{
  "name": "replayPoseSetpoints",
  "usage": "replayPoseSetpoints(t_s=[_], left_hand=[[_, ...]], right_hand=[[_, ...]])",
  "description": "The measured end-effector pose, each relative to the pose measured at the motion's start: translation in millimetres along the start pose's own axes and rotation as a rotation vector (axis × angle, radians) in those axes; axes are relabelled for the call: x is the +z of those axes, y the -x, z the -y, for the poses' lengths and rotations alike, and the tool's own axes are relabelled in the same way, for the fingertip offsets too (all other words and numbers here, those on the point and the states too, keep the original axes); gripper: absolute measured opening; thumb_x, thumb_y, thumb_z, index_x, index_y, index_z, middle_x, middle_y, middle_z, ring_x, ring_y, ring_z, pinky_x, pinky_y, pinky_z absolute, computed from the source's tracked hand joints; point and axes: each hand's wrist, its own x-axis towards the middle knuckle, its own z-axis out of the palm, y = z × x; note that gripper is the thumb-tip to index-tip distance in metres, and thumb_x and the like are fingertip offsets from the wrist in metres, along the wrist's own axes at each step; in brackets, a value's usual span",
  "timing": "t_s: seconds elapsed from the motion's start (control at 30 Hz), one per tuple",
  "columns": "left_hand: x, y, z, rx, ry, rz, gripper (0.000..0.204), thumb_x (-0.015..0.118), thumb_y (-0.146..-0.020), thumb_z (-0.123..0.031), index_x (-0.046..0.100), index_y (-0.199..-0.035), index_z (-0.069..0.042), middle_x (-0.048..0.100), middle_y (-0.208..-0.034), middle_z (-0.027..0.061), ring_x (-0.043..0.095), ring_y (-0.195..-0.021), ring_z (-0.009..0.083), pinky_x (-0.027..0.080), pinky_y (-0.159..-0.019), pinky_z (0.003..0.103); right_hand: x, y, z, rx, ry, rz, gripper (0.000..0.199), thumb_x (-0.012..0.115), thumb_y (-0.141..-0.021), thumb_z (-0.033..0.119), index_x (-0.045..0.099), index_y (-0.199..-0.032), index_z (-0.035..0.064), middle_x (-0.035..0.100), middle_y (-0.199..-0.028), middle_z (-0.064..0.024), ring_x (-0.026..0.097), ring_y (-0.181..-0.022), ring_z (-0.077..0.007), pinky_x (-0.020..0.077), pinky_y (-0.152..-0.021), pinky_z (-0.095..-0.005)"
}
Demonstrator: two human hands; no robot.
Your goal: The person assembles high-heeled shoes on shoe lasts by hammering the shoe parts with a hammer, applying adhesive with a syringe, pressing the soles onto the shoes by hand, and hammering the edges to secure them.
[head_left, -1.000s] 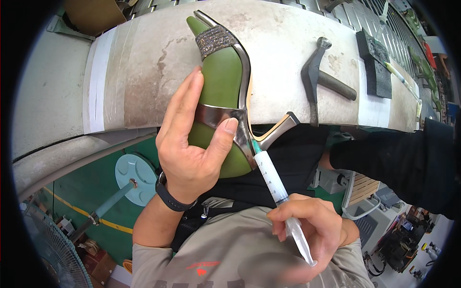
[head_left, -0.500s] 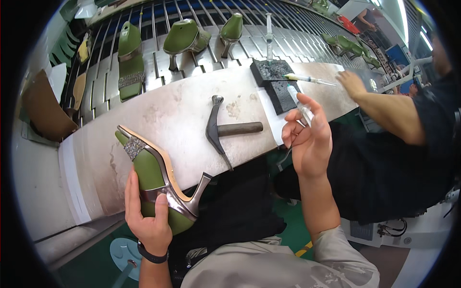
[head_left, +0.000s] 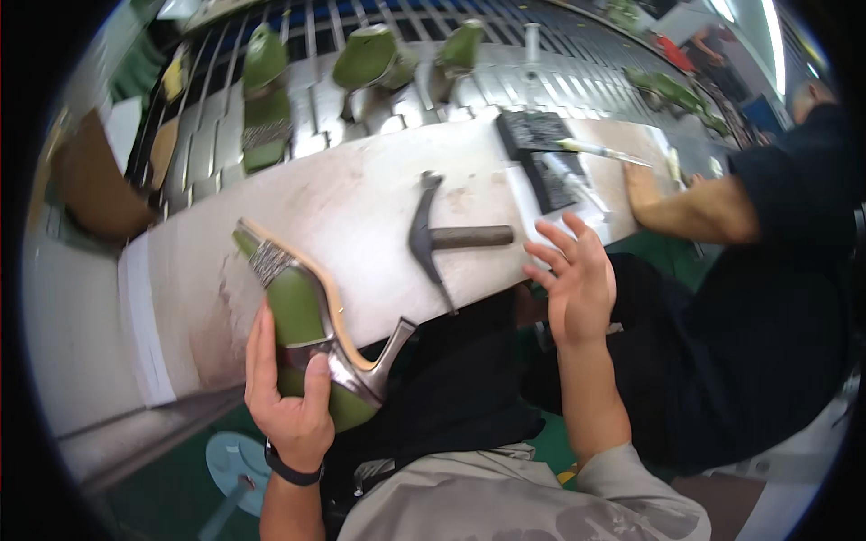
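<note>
Left hand [head_left: 293, 406] grips green heel [head_left: 307, 329] overhanging table edge [head_left: 225, 392]; right hand [head_left: 573, 279] spread, seemingly empty.

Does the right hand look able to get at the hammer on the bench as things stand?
Probably yes: the right hand is open and empty, just right of the hammer handle's end, with bare bench between them.
</note>
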Motion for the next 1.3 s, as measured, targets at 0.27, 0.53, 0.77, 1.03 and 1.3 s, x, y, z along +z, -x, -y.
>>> replayPoseSetpoints(t_s=[0.27,0.53,0.77,1.03,1.3], left_hand=[[8,-11,10,0.171,0.072,0.017,0.069,0.077,-0.092,-0.005,0.052,-0.154,0.007,0.059,-0.152,0.0270,0.061,-0.138,0.0372,0.048,-0.115,0.043],[5,-6,15,0.157,0.082,0.022,0.069,0.078,-0.092,-0.006,0.051,-0.154,0.009,0.056,-0.153,0.0308,0.062,-0.137,0.0390,0.051,-0.112,0.043],[2,-8,14,0.169,0.071,0.054,0.069,0.077,-0.092,-0.006,0.051,-0.154,0.011,0.055,-0.153,0.0325,0.062,-0.137,0.0407,0.052,-0.111,0.044],[2,-12,13,0.197,0.023,0.081,0.070,0.077,-0.092,-0.007,0.050,-0.154,0.011,0.055,-0.153,0.0331,0.062,-0.136,0.0424,0.052,-0.111,0.045],[2,-11,14,0.194,0.032,0.068,0.070,0.078,-0.092,-0.009,0.050,-0.154,0.012,0.055,-0.153,0.0339,0.062,-0.136,0.0427,0.052,-0.111,0.045]], right_hand=[[73,73,-21,-0.741,0.912,0.704,0.057,0.090,-0.071,0.012,0.075,-0.125,-0.0021,0.070,-0.136,-0.0195,0.058,-0.136,-0.0458,0.0477,-0.111,-0.0507],[88,85,-49,-0.720,0.903,0.795,0.049,0.085,-0.078,0.020,0.078,-0.122,-0.0014,0.073,-0.135,-0.0164,0.052,-0.141,-0.0527,0.0403,-0.117,-0.0579],[87,85,-53,-0.776,0.917,0.785,0.048,0.083,-0.083,0.028,0.079,-0.121,-0.0009,0.075,-0.134,-0.0163,0.054,-0.139,-0.0504,0.0365,-0.120,-0.0609],[86,76,-45,-0.841,1.012,0.884,0.052,0.080,-0.087,0.038,0.078,-0.122,0.0007,0.074,-0.133,-0.0149,0.059,-0.135,-0.0448,0.0293,-0.123,-0.0657],[88,76,-57,-0.794,0.910,0.820,0.062,0.087,-0.073,0.034,0.077,-0.127,0.0038,0.072,-0.136,-0.0128,0.062,-0.125,-0.0382,0.0324,-0.118,-0.0667]])
